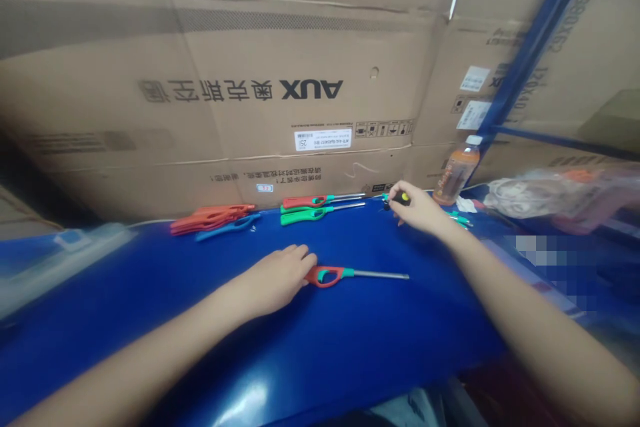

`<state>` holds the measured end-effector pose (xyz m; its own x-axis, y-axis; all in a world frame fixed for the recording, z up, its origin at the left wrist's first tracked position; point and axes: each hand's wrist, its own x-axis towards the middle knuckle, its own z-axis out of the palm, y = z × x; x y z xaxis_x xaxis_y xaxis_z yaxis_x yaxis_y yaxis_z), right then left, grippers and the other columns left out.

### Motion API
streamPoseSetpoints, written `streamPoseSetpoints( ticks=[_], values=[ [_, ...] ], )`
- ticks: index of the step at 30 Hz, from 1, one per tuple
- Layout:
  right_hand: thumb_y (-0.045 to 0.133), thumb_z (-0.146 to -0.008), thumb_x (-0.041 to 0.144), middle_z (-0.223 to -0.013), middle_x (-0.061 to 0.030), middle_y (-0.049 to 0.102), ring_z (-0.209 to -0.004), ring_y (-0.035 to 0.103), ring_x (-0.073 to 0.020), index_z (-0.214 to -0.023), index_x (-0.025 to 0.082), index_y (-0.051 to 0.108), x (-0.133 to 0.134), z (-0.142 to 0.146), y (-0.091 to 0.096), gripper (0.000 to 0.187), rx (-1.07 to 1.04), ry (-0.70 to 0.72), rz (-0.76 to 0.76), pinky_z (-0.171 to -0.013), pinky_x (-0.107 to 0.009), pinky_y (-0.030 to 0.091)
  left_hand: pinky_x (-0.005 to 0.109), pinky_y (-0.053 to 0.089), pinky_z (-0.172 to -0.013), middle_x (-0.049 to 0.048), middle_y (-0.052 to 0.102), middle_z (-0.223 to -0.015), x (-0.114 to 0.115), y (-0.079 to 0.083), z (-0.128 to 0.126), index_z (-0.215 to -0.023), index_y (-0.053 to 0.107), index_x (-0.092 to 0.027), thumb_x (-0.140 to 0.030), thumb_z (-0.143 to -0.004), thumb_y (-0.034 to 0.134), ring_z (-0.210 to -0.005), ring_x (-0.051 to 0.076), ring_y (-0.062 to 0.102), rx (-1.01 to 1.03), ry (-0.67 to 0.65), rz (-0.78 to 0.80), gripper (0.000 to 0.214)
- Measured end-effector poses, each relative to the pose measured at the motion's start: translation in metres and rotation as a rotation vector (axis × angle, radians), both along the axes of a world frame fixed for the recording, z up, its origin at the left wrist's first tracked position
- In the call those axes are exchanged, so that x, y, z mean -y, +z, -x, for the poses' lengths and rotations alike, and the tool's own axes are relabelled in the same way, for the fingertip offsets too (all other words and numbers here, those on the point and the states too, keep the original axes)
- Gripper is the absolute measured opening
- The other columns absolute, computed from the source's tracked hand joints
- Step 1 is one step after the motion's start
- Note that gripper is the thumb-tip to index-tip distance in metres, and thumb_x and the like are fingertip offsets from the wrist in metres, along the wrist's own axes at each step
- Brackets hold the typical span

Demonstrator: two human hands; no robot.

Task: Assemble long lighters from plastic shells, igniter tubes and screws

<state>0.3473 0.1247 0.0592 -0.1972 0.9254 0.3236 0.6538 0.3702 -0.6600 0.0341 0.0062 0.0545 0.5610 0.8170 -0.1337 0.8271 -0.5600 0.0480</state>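
My left hand (280, 280) is closed around the handle end of a red long-nosed lighter (325, 277) with a green trigger, its metal tube pointing right, low over the blue table. Farther back, my right hand (417, 209) has its fingers bent round a small yellow-and-black thing (405, 199), mostly hidden by the fingers. Small green parts (459, 218) lie just right of that hand. Against the cardboard, another red lighter (305, 201) and a green lighter (305, 215) lie side by side, tubes to the right.
Red handle pieces (210, 218) are heaped at the back left beside a blue handle piece (225, 227). A drink bottle (457, 170) stands at the back right, near a blurred clear plastic bag (535, 197). A large cardboard box (225, 140) walls off the back of the blue table (225, 353).
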Motion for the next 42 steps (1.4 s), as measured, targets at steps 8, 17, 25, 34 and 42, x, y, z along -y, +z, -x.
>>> streamPoseSetpoints(
  ticks=[8, 17, 25, 34, 42],
  values=[
    [0.051, -0.076, 0.006, -0.104, -0.0088, 0.051, -0.088, 0.058, -0.0196, -0.089, 0.019, 0.057, 0.001, -0.005, -0.038, 0.019, 0.359, 0.092, -0.056, -0.088, -0.034, 0.047, 0.030, 0.048, -0.081, 0.0068, 0.063, -0.105, -0.049, 0.020, 0.033, -0.105, 0.063, -0.021, -0.030, -0.096, 0.048, -0.091, 0.021, 0.062, 0.200, -0.035, 0.109, 0.020],
    [0.052, -0.082, 0.011, -0.107, -0.0100, 0.055, -0.100, 0.056, -0.0247, -0.105, 0.018, 0.060, 0.004, -0.011, -0.041, 0.026, 0.636, 0.083, 0.101, -0.084, -0.032, 0.042, 0.031, 0.047, -0.083, 0.0104, 0.061, -0.101, -0.128, 0.009, 0.034, -0.100, 0.061, -0.016, -0.032, -0.096, 0.046, -0.094, 0.023, 0.061, 0.148, 0.050, -0.116, 0.022],
    [0.052, -0.083, 0.014, -0.110, -0.0117, 0.056, -0.099, 0.057, -0.0245, -0.106, 0.017, 0.061, 0.000, -0.012, -0.044, 0.025, 0.620, 0.010, 0.117, -0.084, -0.032, 0.040, 0.035, 0.048, -0.086, 0.0149, 0.062, -0.107, -0.141, -0.014, 0.024, -0.100, 0.059, -0.014, -0.028, -0.096, 0.051, -0.100, 0.028, 0.062, 0.076, 0.132, -0.233, 0.017],
    [0.056, -0.084, 0.015, -0.107, -0.0099, 0.060, -0.091, 0.059, -0.0224, -0.106, 0.020, 0.063, 0.000, -0.012, -0.044, 0.024, 0.614, -0.120, 0.138, -0.070, -0.028, 0.037, 0.037, 0.050, -0.090, 0.0148, 0.065, -0.118, -0.132, -0.015, 0.018, -0.108, 0.057, -0.017, -0.027, -0.095, 0.054, -0.111, 0.030, 0.062, 0.063, 0.193, -0.320, 0.017],
    [0.057, -0.087, 0.022, -0.106, -0.0111, 0.059, -0.098, 0.059, -0.0251, -0.104, 0.019, 0.063, 0.000, -0.011, -0.045, 0.019, 0.645, -0.151, 0.119, -0.077, -0.031, 0.039, 0.041, 0.051, -0.089, 0.0198, 0.068, -0.112, -0.134, -0.021, 0.022, -0.108, 0.062, -0.013, -0.032, -0.096, 0.054, -0.106, 0.033, 0.065, 0.078, 0.219, -0.287, 0.024]
  ],
)
